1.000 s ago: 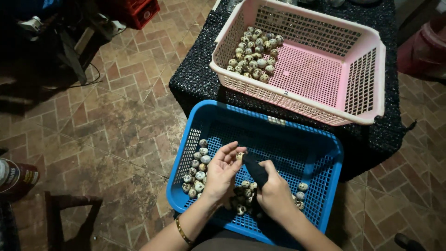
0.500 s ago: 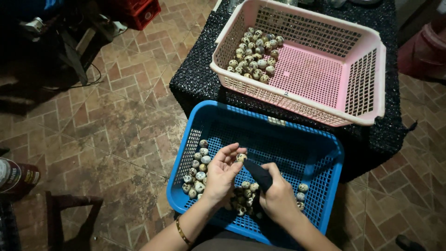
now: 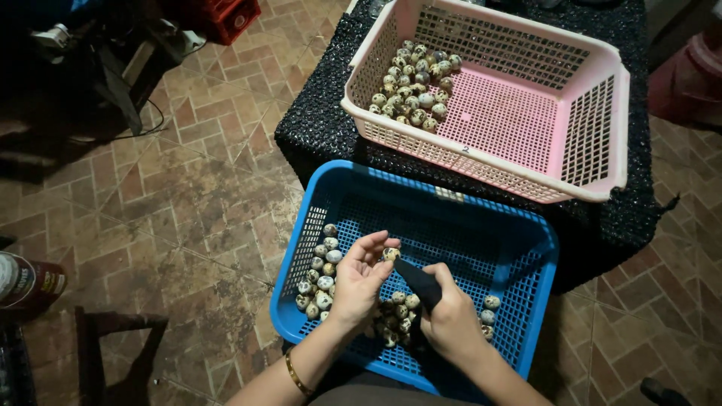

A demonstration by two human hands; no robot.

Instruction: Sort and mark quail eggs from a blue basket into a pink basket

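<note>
My left hand (image 3: 359,280) is inside a blue plastic basket (image 3: 481,218) and holds a small speckled egg (image 3: 390,254) at its fingertips. My right hand (image 3: 451,319) is closed around a dark cloth (image 3: 417,282), and the cloth's end touches the egg. Several speckled eggs (image 3: 320,274) lie along the basket's left side, and others sit under my hands. A few eggs (image 3: 490,304) rest to the right of my right hand. A gold bracelet (image 3: 295,376) circles my left wrist.
A pink plastic basket (image 3: 541,98) with a pile of speckled eggs (image 3: 415,83) in its left corner stands on a table under a black cloth (image 3: 320,128) beyond the blue basket. Brick tiles cover the floor (image 3: 203,188). A can (image 3: 26,280) lies at far left.
The egg in my left hand has moved up and to the right against the dark cloth. My right hand has shifted slightly with the cloth. The baskets have not moved.
</note>
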